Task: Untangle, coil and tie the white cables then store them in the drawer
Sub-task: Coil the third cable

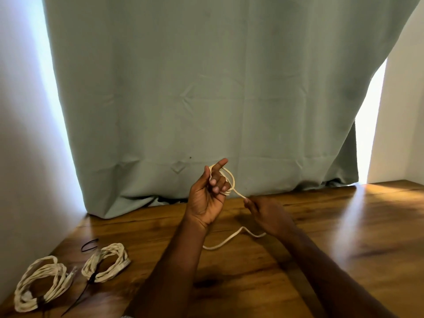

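Observation:
My left hand [207, 198] is raised above the wooden table [344, 237], index finger up, with a white cable [230, 180] looped in a few turns around its fingers. My right hand [267, 213] pinches the same cable just right of the loops. The cable's free tail [226, 242] trails down and lies on the table between my forearms. Two coiled white cables lie at the front left: one [106, 262] bound with a black tie, the other [40, 283] nearer the corner, also bound dark at its lower end.
A loose black tie [89, 245] lies behind the coils. A grey-green curtain [206, 99] hangs along the table's back edge. White walls close in on the left and far right. No drawer is in view.

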`<act>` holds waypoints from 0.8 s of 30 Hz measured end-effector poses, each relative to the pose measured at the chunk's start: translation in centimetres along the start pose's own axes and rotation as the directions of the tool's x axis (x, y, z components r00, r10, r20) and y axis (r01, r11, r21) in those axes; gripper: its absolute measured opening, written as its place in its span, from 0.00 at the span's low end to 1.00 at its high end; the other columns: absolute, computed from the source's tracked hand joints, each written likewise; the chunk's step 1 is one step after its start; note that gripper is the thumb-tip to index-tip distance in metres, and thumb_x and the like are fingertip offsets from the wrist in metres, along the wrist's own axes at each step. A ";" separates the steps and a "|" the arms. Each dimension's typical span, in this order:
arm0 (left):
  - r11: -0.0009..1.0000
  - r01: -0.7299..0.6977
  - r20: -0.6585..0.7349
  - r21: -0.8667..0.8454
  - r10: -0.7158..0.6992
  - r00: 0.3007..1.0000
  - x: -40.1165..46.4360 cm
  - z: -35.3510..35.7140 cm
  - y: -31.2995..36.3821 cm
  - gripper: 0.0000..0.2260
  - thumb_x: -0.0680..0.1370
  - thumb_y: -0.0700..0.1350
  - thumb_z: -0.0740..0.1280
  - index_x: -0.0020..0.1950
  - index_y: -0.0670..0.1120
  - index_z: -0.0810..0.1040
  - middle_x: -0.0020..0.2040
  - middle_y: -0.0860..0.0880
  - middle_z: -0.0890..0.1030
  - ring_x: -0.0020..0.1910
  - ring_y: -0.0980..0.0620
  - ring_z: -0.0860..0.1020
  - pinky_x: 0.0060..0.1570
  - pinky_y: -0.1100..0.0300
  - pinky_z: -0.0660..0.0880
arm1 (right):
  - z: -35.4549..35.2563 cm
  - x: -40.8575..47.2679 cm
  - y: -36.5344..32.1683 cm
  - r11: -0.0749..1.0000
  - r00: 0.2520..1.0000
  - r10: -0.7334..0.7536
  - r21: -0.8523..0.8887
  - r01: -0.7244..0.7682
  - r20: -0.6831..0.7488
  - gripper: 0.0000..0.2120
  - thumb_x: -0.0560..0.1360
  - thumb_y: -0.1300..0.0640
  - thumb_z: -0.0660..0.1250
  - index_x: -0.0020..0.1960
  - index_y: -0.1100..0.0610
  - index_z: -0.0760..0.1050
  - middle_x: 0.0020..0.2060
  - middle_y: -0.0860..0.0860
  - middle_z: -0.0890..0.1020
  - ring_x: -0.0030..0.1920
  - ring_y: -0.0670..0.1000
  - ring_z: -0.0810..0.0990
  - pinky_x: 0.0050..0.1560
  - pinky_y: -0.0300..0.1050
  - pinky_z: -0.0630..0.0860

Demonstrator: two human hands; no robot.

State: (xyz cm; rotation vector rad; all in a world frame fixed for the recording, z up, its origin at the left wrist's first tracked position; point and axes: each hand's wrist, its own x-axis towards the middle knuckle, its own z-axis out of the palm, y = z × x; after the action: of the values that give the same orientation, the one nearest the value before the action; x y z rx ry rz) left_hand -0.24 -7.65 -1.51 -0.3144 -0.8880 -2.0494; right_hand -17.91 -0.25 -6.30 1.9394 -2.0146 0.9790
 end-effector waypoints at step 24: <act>0.731 -0.032 -0.259 0.682 0.282 0.924 0.6 -2.6 -1.2 0.24 0.84 0.41 0.59 0.79 0.50 0.58 0.53 0.45 0.84 0.51 0.48 0.84 0.57 0.54 0.79 | -2.7 -1.3 -3.6 0.688 0.931 -0.075 0.694 -0.211 0.357 0.11 0.82 0.60 0.65 0.62 0.58 0.81 0.28 0.52 0.77 0.23 0.48 0.67 0.23 0.40 0.66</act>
State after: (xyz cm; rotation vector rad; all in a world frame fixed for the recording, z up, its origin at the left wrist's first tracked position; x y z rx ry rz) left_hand -1.33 -9.32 -3.65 0.3551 -1.2491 -1.4282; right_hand -15.17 2.61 -3.78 2.6079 -2.0717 1.7772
